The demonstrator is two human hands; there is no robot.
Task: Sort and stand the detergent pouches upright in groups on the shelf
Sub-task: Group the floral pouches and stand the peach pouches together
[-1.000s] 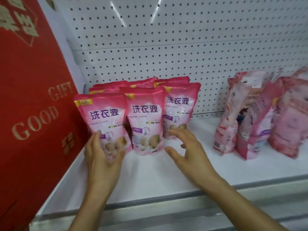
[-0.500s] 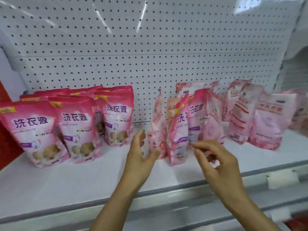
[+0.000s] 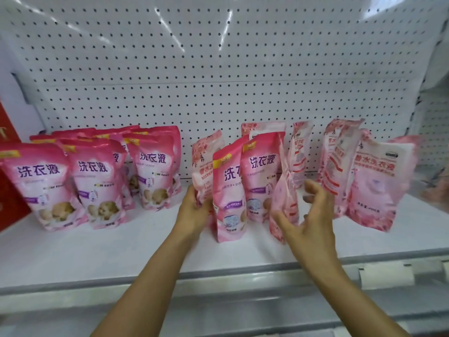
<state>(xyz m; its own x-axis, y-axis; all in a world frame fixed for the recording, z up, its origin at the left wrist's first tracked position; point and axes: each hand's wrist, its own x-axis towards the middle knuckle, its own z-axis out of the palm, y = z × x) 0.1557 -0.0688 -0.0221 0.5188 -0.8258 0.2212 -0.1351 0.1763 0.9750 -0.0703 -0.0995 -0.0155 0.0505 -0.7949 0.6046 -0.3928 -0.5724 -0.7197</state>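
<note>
Several bright pink detergent pouches stand upright in rows at the left of the white shelf. In the middle is a mixed cluster: two bright pink pouches and paler floral ones. My left hand grips the lower edge of a pale floral pouch at the cluster's left side. My right hand is spread around an edge-on pale floral pouch, thumb in front and fingers to its right, without a clear grip. More pale pouches lean at the right.
A red gift box borders the shelf on the left. A white pegboard wall closes the back. The shelf's grey front rail runs below my forearms. Bare shelf lies between the left group and the middle cluster.
My view and both hands have swung right, from the sorted pink group to the mixed cluster. My left hand has taken hold of a pale pouch, and my right hand has reached around another.
</note>
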